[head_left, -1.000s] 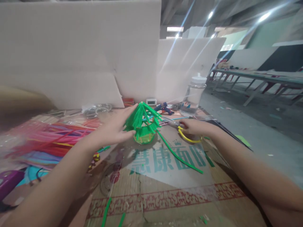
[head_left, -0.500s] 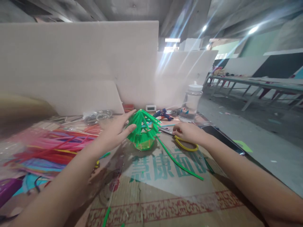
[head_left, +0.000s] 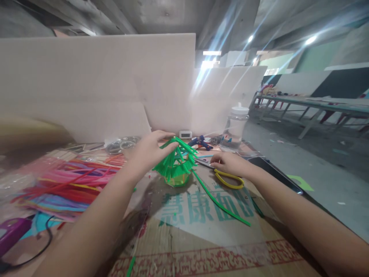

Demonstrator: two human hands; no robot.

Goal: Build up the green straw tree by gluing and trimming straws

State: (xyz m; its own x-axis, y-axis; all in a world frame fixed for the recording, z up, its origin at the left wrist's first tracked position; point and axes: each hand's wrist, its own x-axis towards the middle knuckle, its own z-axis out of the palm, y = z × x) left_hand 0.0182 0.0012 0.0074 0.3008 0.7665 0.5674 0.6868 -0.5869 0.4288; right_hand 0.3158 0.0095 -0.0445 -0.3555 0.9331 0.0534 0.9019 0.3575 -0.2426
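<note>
Presently note the green cone-topped model (head_left: pixel 174 170) upright near the centre of the frame, on the printed sheet (head_left: pixel 161 246). Find the left hand (head_left: pixel 152 152) at its peak, thumb and fingers apart around the tip; cannot tell how firmly pressed. Record the right hand (head_left: pixel 230 163) with fingers curled at the scissors (head_left: pixel 230 175), right of centre, outside the yellow loops; cannot tell whether gripping or only touching. Support the peak lightly, judging the thin green rods likely to bend or shift under pressure. Lift the scissors by the loops rather than near the blades, and keep the points off the roof edge. Mind the long green strip (head_left: pixel 230 213) trailing toward lower right; avoid snagging it with sleeve, wrist or loops.
</note>
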